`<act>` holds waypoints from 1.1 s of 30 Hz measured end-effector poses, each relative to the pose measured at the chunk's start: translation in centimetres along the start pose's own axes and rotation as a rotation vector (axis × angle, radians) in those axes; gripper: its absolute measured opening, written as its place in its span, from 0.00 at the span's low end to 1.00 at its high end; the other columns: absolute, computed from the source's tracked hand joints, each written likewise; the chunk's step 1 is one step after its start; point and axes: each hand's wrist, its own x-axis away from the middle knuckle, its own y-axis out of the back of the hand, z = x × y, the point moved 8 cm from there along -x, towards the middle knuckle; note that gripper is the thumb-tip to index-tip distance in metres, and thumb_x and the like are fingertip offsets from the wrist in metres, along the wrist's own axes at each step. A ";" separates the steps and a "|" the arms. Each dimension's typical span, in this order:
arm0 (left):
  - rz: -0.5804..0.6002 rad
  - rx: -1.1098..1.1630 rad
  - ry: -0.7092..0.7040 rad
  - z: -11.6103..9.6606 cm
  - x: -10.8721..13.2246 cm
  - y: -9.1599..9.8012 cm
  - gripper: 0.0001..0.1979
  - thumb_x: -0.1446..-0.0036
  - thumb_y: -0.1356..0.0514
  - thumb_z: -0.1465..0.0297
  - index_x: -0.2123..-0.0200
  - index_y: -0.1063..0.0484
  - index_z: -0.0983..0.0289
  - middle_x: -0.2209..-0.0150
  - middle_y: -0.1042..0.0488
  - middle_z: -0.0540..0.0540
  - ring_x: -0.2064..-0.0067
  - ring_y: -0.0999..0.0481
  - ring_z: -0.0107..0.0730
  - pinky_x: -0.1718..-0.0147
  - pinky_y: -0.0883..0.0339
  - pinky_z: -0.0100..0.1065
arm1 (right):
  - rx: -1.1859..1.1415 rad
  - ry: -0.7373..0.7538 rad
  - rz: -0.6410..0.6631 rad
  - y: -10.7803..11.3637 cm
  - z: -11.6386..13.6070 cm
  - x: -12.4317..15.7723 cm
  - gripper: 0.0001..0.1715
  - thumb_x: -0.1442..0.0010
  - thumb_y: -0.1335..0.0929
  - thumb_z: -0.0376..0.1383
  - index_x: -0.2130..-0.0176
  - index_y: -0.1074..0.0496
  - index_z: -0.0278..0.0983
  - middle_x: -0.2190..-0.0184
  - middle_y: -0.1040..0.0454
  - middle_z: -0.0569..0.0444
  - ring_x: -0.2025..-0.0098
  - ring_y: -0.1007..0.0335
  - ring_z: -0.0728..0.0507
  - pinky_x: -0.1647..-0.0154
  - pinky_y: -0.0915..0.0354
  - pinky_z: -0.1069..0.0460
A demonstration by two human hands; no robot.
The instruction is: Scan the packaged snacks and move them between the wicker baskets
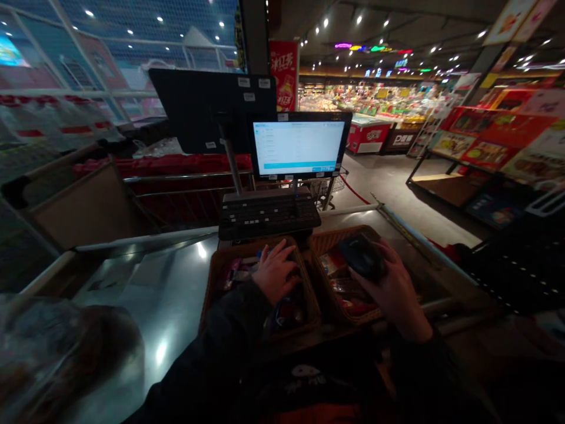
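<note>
Over the left wicker basket hovers my left hand, palm down, its fingers spread and holding nothing. Small packaged goods with colourful wrappers lie in that basket, partly covered by the hand. My right hand grips a rounded black handheld device, shaped like a computer mouse, above the right wicker basket. Red and clear packets show inside this second basket. Behind both baskets sits a black keyboard below a lit monitor.
A shiny metal counter extends left, with a blurred, clear plastic bag at its near edge. A dark screen stands behind the keyboard. Shelves with red boxes are at right, and a red freezer is farther back.
</note>
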 end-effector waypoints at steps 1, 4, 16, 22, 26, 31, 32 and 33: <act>0.018 0.004 -0.027 -1.1 -1.2 -0.6 0.13 0.43 0.35 0.65 0.54 0.21 0.59 0.32 0.37 0.60 0.28 0.50 0.57 0.34 0.60 0.69 | 0.013 -0.019 -0.036 1.0 -1.0 0.1 0.24 0.43 0.28 0.45 0.50 0.24 0.37 0.44 0.28 0.40 0.35 0.39 0.28 0.36 0.39 0.31; 0.061 0.000 -0.076 -3.9 -4.8 -3.0 0.15 0.43 0.34 0.61 0.54 0.20 0.59 0.32 0.37 0.60 0.28 0.50 0.56 0.33 0.61 0.68 | 0.052 -0.073 -0.102 3.3 -3.6 0.6 0.23 0.43 0.28 0.46 0.51 0.24 0.37 0.46 0.27 0.40 0.37 0.36 0.29 0.36 0.38 0.32; 0.270 -0.128 -0.037 -10.0 -17.9 -16.5 0.25 0.43 0.39 0.49 0.52 0.22 0.63 0.30 0.43 0.65 0.27 0.53 0.55 0.32 0.60 0.64 | 0.146 -0.149 -0.198 7.2 -10.4 1.5 0.22 0.41 0.29 0.48 0.54 0.23 0.36 0.47 0.26 0.40 0.35 0.38 0.29 0.37 0.36 0.33; 0.324 -0.164 -0.067 -11.4 -20.6 -22.7 0.28 0.47 0.35 0.55 0.47 0.24 0.66 0.31 0.41 0.70 0.28 0.50 0.54 0.32 0.61 0.63 | 0.144 -0.151 -0.220 7.6 -12.7 0.9 0.23 0.41 0.29 0.50 0.54 0.23 0.37 0.48 0.26 0.40 0.37 0.36 0.27 0.40 0.34 0.31; 0.305 -0.163 -0.131 -12.4 -22.1 -24.4 0.19 0.43 0.40 0.65 0.51 0.21 0.67 0.34 0.37 0.71 0.28 0.50 0.55 0.31 0.66 0.62 | 0.120 -0.162 -0.186 7.2 -13.8 0.1 0.21 0.40 0.29 0.49 0.54 0.23 0.38 0.47 0.26 0.41 0.37 0.35 0.29 0.38 0.36 0.31; 0.276 -0.155 -0.181 -12.8 -23.7 -25.0 0.19 0.44 0.44 0.71 0.51 0.20 0.67 0.35 0.34 0.69 0.29 0.48 0.57 0.31 0.67 0.61 | 0.105 -0.208 -0.152 6.5 -15.5 -0.8 0.20 0.41 0.29 0.49 0.54 0.23 0.39 0.47 0.26 0.42 0.36 0.37 0.28 0.38 0.36 0.31; 0.269 -0.151 -0.188 -12.7 -23.9 -25.0 0.20 0.44 0.44 0.71 0.51 0.20 0.68 0.36 0.34 0.70 0.29 0.48 0.56 0.30 0.66 0.60 | 0.105 -0.222 -0.153 6.5 -15.9 -0.9 0.21 0.41 0.29 0.49 0.53 0.24 0.39 0.46 0.26 0.42 0.35 0.38 0.28 0.38 0.36 0.31; 0.260 -0.146 -0.188 -12.5 -24.1 -24.9 0.20 0.44 0.44 0.72 0.51 0.20 0.68 0.36 0.34 0.70 0.30 0.47 0.56 0.30 0.65 0.59 | 0.103 -0.233 -0.156 6.4 -16.2 -0.9 0.22 0.41 0.29 0.49 0.53 0.24 0.38 0.46 0.27 0.41 0.35 0.38 0.27 0.37 0.37 0.30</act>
